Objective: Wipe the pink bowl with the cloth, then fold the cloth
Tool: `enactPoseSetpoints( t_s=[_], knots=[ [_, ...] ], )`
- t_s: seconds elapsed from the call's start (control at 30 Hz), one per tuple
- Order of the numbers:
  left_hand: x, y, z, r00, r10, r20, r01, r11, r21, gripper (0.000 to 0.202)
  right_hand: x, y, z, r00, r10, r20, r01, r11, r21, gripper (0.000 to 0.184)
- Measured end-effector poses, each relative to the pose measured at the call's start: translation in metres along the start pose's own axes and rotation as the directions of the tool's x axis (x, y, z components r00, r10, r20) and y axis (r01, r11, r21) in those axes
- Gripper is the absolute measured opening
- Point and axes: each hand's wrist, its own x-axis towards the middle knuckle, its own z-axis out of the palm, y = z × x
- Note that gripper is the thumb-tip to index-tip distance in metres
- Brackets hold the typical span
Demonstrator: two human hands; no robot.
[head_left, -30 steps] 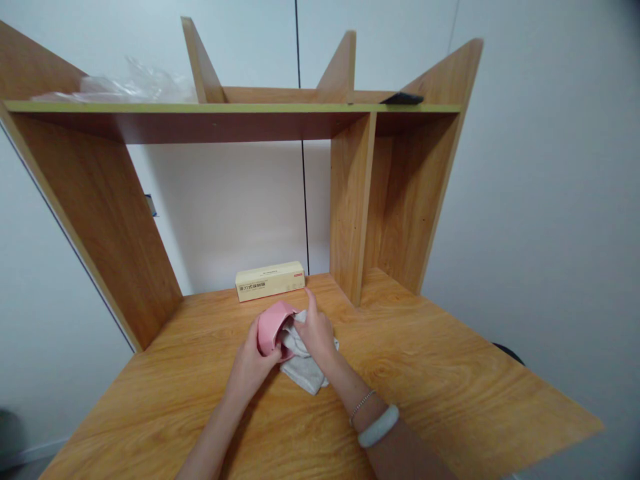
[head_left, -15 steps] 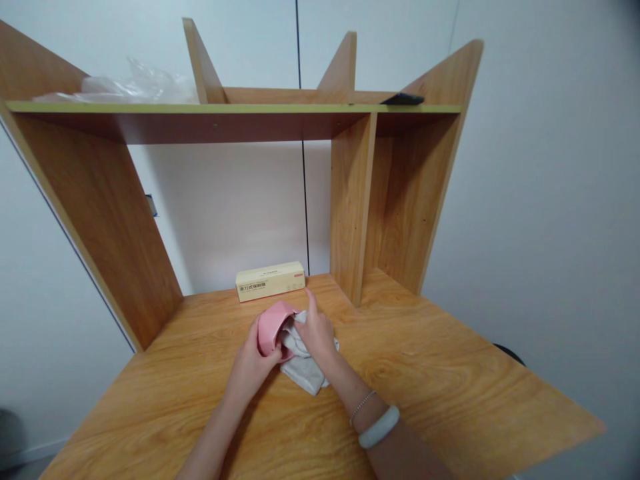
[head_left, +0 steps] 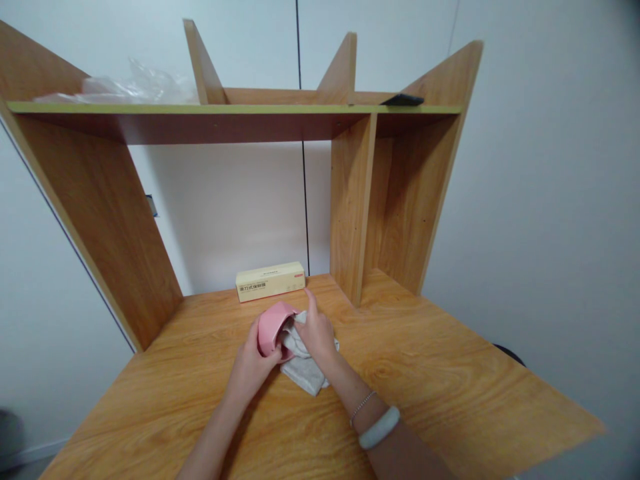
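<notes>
Pink bowl is tilted on its side near the middle of the tabletop, gripped at the rim by the left hand. It looks light and stiff, maybe smooth. The right hand presses a soft grey cloth into it, fingers closed on the cloth. Behind stands a cream box; its print is too small to read.

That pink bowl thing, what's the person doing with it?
A person at a wooden desk holds a pink bowl tipped on its side in the left hand. The right hand presses a grey cloth into the bowl's opening, forefinger pointing up. Part of the cloth lies on the desk. A cream box sits just behind them, by the wall.
</notes>
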Motion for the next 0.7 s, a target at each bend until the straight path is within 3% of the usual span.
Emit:
enactPoseSetpoints(
  t_s=[0.53, 0.7],
  knots=[
    [-0.0006, 0.0022, -0.0008, 1.000, -0.009, -0.019, 0.008, 0.999, -0.049, 0.063, -0.0005, -0.0018, -0.0024, 1.000, 0.003, 0.018, -0.003, 1.000, -0.025, 0.075],
    [0.0008, -0.0021, -0.0006, 1.000, 0.003, -0.020, -0.005, 0.998, -0.065, 0.065, -0.0038, -0.0033, -0.0042, 0.996, -0.085, -0.017, 0.084, 0.995, -0.054, 0.075]
  ],
)
